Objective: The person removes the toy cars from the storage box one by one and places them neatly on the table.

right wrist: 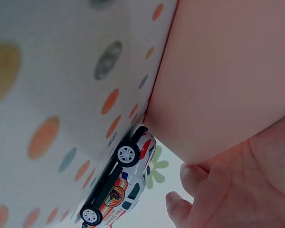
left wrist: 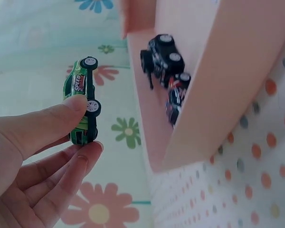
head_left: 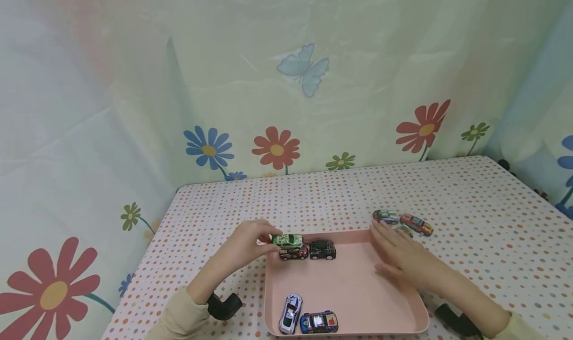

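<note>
Pink tray point(head_left: 353, 285) between left hand point(head_left: 247, 244) and right hand point(head_left: 405, 255).
Left pinches green toy car point(head_left: 288, 240); right straight-fingered at rim point(head_left: 351, 234).

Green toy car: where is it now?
In the head view, the left hand pinches the green toy car near the far-left corner of the pink tray, left of the black car.

tray point(head_left: 353, 285): smooth matt plastic | green car point(head_left: 288, 241): glossy | backdrop point(head_left: 353, 96): creased

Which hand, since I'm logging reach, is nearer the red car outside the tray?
Right: the right hand is just front-left of the red car; the left hand is farther left, across the tray.
</note>
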Action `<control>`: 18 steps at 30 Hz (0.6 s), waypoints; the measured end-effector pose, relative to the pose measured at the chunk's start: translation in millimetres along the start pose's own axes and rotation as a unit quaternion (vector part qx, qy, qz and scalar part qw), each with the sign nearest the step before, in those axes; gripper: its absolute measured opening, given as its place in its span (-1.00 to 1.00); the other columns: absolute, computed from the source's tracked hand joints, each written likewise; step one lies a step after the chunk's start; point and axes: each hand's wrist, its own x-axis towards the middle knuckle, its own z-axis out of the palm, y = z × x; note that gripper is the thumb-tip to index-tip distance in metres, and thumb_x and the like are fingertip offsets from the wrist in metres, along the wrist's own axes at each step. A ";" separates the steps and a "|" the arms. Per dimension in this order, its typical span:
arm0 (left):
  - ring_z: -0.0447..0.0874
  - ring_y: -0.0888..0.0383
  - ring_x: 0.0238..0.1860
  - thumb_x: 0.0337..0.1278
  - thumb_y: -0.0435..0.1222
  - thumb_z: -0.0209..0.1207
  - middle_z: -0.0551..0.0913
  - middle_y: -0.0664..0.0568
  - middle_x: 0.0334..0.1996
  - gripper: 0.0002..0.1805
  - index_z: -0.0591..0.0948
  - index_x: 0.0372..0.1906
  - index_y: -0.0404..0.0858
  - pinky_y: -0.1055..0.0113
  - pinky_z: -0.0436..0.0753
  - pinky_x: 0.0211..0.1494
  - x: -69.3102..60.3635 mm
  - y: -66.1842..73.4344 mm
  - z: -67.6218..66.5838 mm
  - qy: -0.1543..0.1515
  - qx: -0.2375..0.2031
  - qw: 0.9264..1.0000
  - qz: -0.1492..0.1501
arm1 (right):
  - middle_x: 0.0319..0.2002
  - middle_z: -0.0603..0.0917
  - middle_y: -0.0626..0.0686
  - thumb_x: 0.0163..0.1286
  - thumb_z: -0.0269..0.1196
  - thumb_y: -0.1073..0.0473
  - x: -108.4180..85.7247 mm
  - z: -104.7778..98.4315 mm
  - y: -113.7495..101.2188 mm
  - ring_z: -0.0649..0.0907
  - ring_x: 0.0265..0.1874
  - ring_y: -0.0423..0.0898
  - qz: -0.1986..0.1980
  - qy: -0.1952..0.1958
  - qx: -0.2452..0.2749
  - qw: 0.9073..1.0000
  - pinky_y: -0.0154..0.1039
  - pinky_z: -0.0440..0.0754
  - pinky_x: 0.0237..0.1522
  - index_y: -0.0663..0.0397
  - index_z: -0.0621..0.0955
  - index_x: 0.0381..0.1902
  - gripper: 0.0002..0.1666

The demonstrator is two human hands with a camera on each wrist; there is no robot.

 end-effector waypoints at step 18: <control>0.60 0.25 -0.39 -0.10 -0.36 0.39 0.65 0.04 -0.29 -0.69 0.69 -0.15 -0.32 0.43 0.61 -0.30 -34.2 -38.4 -16.5 0.045 0.020 0.998 -0.045 | 0.40 0.05 0.28 0.31 0.20 -0.08 -0.6 -2.5 -0.5 0.09 0.35 0.20 0.004 -0.009 0.013 1.000 0.23 0.04 0.26 0.35 0.16 0.38 -0.10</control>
